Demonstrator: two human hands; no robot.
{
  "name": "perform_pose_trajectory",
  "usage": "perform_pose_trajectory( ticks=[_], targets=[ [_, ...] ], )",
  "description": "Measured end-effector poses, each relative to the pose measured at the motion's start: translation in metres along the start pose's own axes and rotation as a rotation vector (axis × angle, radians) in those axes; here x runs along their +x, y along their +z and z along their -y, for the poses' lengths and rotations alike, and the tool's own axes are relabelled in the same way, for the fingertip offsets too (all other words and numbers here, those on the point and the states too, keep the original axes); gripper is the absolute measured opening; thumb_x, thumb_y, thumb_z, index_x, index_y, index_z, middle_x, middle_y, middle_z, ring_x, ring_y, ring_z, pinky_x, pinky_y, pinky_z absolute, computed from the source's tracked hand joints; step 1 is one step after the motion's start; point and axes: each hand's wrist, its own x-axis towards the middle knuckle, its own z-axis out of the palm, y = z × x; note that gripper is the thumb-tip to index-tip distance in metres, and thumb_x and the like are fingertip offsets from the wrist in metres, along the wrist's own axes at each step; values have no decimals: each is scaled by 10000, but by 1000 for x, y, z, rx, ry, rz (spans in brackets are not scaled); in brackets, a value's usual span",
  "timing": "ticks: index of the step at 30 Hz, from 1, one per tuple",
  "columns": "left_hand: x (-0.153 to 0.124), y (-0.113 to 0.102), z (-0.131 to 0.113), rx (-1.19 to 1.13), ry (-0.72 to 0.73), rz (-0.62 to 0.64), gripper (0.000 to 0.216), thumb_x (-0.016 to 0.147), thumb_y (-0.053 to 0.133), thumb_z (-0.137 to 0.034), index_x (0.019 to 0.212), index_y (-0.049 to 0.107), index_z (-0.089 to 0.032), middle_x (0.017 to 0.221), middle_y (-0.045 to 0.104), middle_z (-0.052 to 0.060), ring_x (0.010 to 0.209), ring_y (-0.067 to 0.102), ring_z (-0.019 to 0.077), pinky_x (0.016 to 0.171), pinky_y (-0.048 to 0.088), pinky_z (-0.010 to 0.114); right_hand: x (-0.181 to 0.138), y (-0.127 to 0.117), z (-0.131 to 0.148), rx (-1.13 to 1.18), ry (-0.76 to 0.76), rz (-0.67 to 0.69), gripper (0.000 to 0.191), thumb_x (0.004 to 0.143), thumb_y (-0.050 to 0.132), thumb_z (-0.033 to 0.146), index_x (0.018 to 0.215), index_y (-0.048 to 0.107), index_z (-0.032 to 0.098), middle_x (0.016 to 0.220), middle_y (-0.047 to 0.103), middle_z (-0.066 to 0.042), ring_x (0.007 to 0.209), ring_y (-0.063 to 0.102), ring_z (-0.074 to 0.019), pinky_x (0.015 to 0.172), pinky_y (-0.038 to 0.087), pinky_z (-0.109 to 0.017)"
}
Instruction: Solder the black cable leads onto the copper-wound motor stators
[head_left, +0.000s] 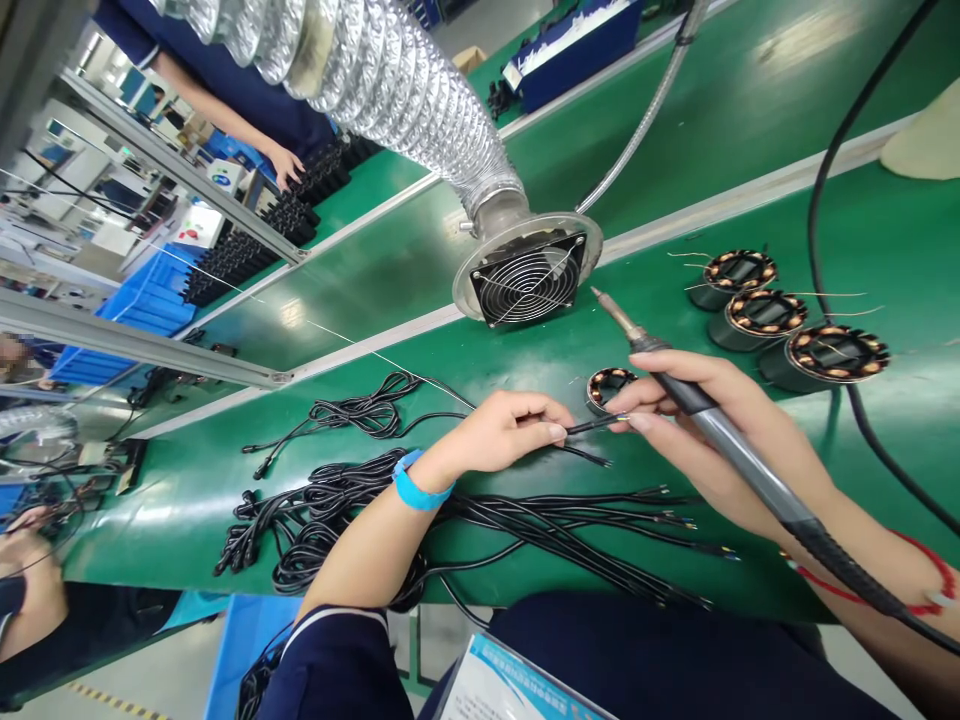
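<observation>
My left hand point(517, 432) pinches a black cable point(589, 427) between thumb and fingers, its stripped end pointing right. Across from it, my right hand point(694, 425) carries a soldering iron point(690, 395) resting along the palm, its tip aimed up and left. The thumb and fingertips of that hand also meet at the cable's thin coloured wires. Just behind the fingertips stands a small motor stator point(609, 388) with copper windings, partly hidden by my right hand. Below my hands, several black cables point(555, 520) lie bundled, their bared ends toward the right.
A fume extractor fan point(529, 285) on a silver duct point(420, 110) hangs over the green bench point(187, 510). Three stators point(836, 355) stand at the right, near a hanging black cord point(817, 220). Coiled cables point(375, 410) lie left. Co-workers' hands point(283, 165) show at upper left and far left.
</observation>
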Motion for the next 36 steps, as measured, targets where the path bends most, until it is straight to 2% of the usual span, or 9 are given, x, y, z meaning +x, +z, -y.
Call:
perform_pose_trajectory(
  ticks=[4, 8, 13, 19, 23, 28, 31, 33, 36],
  targets=[
    [0, -4, 1, -21, -37, 72, 170, 885, 654, -292, 893, 706, -130, 776, 684, 26, 727, 561, 113, 725, 467, 239, -1, 3, -4, 70, 24, 17, 348, 983, 613, 388, 1292, 516, 261, 1000, 727, -43, 798, 736, -165, 742, 656, -299],
    [2, -5, 6, -41, -64, 135, 193, 901, 674, -302, 955, 714, -121, 804, 692, 31, 736, 570, 114, 734, 486, 244, -1, 1, -8, -96, -53, 25, 293, 985, 598, 362, 1263, 552, 284, 936, 732, -31, 884, 733, -196, 821, 641, -353],
    [6, 5, 7, 70, 130, 6, 330, 1007, 507, -382, 1070, 729, -145, 976, 680, 70, 888, 606, 148, 868, 489, 286, -1, 6, -19, -115, -57, 5, 319, 966, 604, 303, 1274, 531, 270, 907, 728, -11, 839, 726, -174, 813, 626, -323],
    [7, 18, 3, 291, 92, -62, 400, 1032, 451, -363, 858, 735, -141, 846, 631, 50, 856, 597, 154, 859, 478, 282, -4, 11, -23, -83, -74, -2, 352, 967, 600, 273, 1308, 515, 259, 975, 718, -23, 835, 727, -146, 765, 631, -260],
    [8, 21, 1, 298, 83, -90, 413, 1032, 441, -346, 785, 697, -137, 825, 645, 60, 821, 601, 153, 831, 473, 290, -5, 10, -22, -107, -92, 13, 354, 977, 587, 279, 1321, 507, 267, 990, 713, -32, 833, 725, -153, 779, 635, -282],
    [10, 25, 4, 176, 143, -56, 336, 996, 510, -330, 765, 675, -152, 903, 718, 61, 910, 637, 160, 971, 450, 329, -4, 12, -18, -134, -130, -2, 346, 958, 604, 234, 1289, 517, 284, 938, 712, -8, 843, 715, -151, 816, 614, -293],
    [10, 29, 4, -150, -7, 10, 289, 948, 569, -425, 859, 634, -158, 810, 693, 30, 728, 627, 124, 740, 491, 279, -3, 15, -16, -86, -109, -28, 331, 940, 623, 235, 1255, 528, 268, 884, 704, 3, 786, 704, -147, 784, 614, -300],
    [10, 31, 2, -296, -102, 11, 283, 879, 645, -441, 859, 596, -163, 701, 640, -15, 559, 528, 76, 582, 415, 227, -2, 17, -17, -15, -81, -41, 338, 933, 638, 245, 1255, 534, 262, 868, 703, 14, 748, 697, -134, 742, 612, -283],
    [13, 29, -4, -332, -134, -141, 228, 789, 712, -342, 749, 576, -163, 571, 539, -66, 498, 410, 47, 530, 327, 201, -3, 16, -18, -10, 4, -91, 352, 937, 651, 295, 1274, 560, 254, 898, 730, 3, 799, 721, -149, 730, 610, -283]
  ],
)
